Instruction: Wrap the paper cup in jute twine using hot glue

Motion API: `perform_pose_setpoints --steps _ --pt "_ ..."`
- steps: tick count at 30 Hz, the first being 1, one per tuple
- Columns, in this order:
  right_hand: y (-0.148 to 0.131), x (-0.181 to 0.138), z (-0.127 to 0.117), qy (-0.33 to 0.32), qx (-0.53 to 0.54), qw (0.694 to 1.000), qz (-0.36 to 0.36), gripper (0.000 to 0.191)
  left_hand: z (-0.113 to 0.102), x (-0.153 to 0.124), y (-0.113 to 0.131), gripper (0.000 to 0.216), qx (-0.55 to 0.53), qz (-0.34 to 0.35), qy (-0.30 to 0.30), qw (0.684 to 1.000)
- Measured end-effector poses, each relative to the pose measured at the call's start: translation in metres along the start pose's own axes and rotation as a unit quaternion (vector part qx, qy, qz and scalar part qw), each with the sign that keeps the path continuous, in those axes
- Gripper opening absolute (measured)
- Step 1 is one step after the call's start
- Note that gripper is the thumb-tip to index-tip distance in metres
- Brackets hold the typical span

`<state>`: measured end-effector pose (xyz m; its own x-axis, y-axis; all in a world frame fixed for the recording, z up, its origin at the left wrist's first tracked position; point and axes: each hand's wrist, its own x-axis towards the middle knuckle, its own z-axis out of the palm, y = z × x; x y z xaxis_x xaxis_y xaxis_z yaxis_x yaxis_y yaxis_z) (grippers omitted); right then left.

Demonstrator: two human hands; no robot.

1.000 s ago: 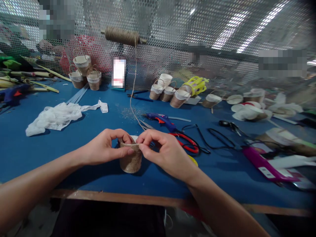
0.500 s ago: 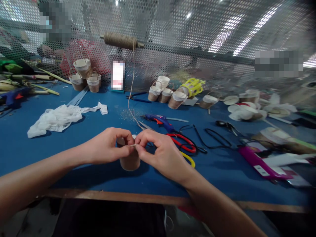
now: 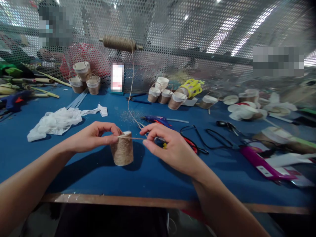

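Observation:
A small cup wrapped in brown twine (image 3: 122, 153) is held near the blue table by my left hand (image 3: 98, 136), whose thumb and fingers pinch its upper left rim. My right hand (image 3: 168, 144) is to the right of the cup, its thumb and forefinger closed on a strand of twine (image 3: 137, 138). That strand runs taut across the cup's top edge. From a spool of twine (image 3: 118, 43) on the mesh panel, the line hangs down to my right hand. Behind that hand lie a blue glue gun (image 3: 158, 120) and red-handled scissors (image 3: 192, 144), partly hidden.
White gauze (image 3: 56, 121) lies at left. Twine-covered baskets (image 3: 92, 85) stand at the back, with more cups (image 3: 177, 100) right of a phone (image 3: 117, 77). A magenta power strip (image 3: 256, 163) and black cables (image 3: 217, 138) occupy the right side. Another person's hands show blurred behind the mesh.
My hands have moved apart, drawing the twine strand out between them. The cup has shifted slightly left, and more of its wrapped side shows.

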<state>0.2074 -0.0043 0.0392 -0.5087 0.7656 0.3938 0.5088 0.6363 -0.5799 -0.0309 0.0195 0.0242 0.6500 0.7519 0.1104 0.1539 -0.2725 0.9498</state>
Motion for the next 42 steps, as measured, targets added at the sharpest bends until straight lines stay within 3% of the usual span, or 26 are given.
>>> perform_pose_setpoints --steps 5,8,14,18,21,25,27,29,31,35,38,42 --pt "0.005 0.005 -0.004 0.051 0.058 0.992 0.098 0.017 -0.003 -0.001 -0.001 0.012 -0.063 -0.012 -0.047 0.997" --pt "0.011 0.01 -0.006 0.086 0.101 0.984 0.115 0.017 -0.001 -0.001 -0.002 0.011 -0.088 -0.011 -0.074 0.993" --pt "0.022 0.018 -0.015 0.168 0.075 0.974 0.132 0.017 -0.001 -0.001 -0.005 0.009 -0.128 0.017 -0.104 0.986" --pt "0.019 0.028 -0.018 0.148 0.015 0.985 0.089 0.016 0.0 0.0 -0.003 0.011 -0.155 0.039 -0.144 0.977" --pt "0.013 0.046 -0.015 0.143 -0.059 0.988 0.016 0.014 0.002 -0.001 -0.004 0.01 -0.159 0.039 -0.18 0.97" --pt "0.005 0.08 0.005 0.166 -0.096 0.978 -0.087 0.013 0.004 -0.001 -0.006 0.009 -0.156 0.042 -0.193 0.968" --pt "0.004 0.093 0.022 0.116 -0.117 0.982 -0.097 0.013 0.005 -0.001 -0.008 0.009 -0.155 0.039 -0.186 0.969" --pt "0.006 0.1 0.037 -0.002 -0.154 0.986 -0.07 0.013 0.005 -0.001 -0.009 0.01 -0.15 0.03 -0.174 0.973" --pt "0.012 0.1 0.043 -0.064 -0.175 0.982 -0.039 0.014 0.004 -0.001 -0.01 0.012 -0.142 0.021 -0.156 0.977" --pt "0.035 0.085 0.02 -0.032 -0.227 0.971 0.067 0.02 0.004 0.0 -0.009 0.014 -0.127 0.01 -0.123 0.984" --pt "0.057 0.068 -0.015 0.008 -0.289 0.935 0.204 0.029 0.006 0.001 -0.009 0.013 -0.103 -0.001 -0.097 0.99" --pt "0.089 0.048 -0.036 -0.07 -0.299 0.885 0.35 0.023 0.007 0.003 -0.012 0.011 -0.037 0.009 -0.064 0.997"
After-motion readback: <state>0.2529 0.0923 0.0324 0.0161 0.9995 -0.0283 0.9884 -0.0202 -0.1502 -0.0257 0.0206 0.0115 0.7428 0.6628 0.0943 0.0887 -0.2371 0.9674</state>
